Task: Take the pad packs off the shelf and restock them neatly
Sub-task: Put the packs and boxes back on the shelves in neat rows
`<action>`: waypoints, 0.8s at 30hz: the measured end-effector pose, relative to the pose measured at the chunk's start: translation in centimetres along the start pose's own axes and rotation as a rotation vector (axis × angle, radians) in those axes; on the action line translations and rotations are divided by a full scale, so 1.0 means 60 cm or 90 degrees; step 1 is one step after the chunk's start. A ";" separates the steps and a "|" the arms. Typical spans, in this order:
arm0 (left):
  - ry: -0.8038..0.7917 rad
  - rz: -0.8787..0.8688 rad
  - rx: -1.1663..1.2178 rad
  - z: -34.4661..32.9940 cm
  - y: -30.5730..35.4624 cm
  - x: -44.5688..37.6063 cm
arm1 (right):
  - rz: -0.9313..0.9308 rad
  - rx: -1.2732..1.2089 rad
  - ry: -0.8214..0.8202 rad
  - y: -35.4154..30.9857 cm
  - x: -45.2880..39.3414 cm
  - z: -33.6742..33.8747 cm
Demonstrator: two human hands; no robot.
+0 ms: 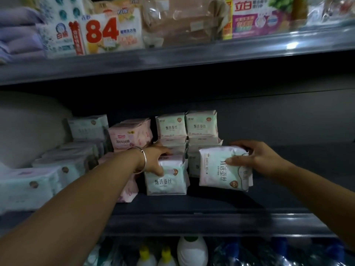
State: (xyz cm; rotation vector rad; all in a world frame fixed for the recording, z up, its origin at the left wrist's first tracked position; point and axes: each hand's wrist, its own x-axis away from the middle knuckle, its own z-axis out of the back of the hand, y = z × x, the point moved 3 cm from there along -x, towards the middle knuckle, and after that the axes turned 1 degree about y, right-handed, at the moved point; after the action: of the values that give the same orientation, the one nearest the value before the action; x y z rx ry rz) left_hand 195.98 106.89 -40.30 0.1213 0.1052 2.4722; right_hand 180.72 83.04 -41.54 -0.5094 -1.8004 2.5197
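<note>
Left hand (153,160): it is gripping the top of a mint-and-white pad pack (165,179) that is standing upright at the front of the shelf (192,217), thumb on the front face, fingers curled over the top edge.
Bracelet (141,160): a silver bangle is sitting on the left wrist.
Right hand (255,160): it is holding a second pad pack (223,169), turned on its side so the print is running vertically, thumb lying across the front, fingers wrapping the top right corner; whether the pack is resting on the shelf or being held just above it cannot be told.
Between the hands: the two held packs are sitting near each other, apart, with a dark gap between.
Behind the hands: two stacked pad packs (187,125) are standing side by side on top of lower ones.
Left of the left hand: pink packs (130,137) are leaning just beside the stack, and pale packs (63,164) are lying further left.
Above the hands: the upper shelf (172,58) is carrying a pack marked 84 (109,33).
Below the hands: bottles (192,250) are standing on the lowest level.
</note>
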 end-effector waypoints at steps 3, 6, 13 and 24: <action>0.010 -0.005 -0.061 0.002 0.008 0.002 | 0.000 -0.019 -0.010 -0.003 0.003 -0.003; 0.049 -0.058 0.005 0.012 0.045 0.017 | -0.003 -0.036 -0.006 -0.010 0.010 -0.002; 0.018 0.085 0.590 0.019 0.144 0.050 | 0.019 -0.123 0.014 -0.030 0.035 0.002; -0.043 -0.001 0.849 0.035 0.193 0.063 | 0.163 -0.040 0.016 -0.046 0.059 0.015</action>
State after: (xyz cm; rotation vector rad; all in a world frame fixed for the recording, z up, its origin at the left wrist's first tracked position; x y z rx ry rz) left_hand 186.19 100.23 -36.74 0.7368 1.6645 1.9663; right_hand 176.62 83.84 -39.64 -0.8210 -1.9238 2.6038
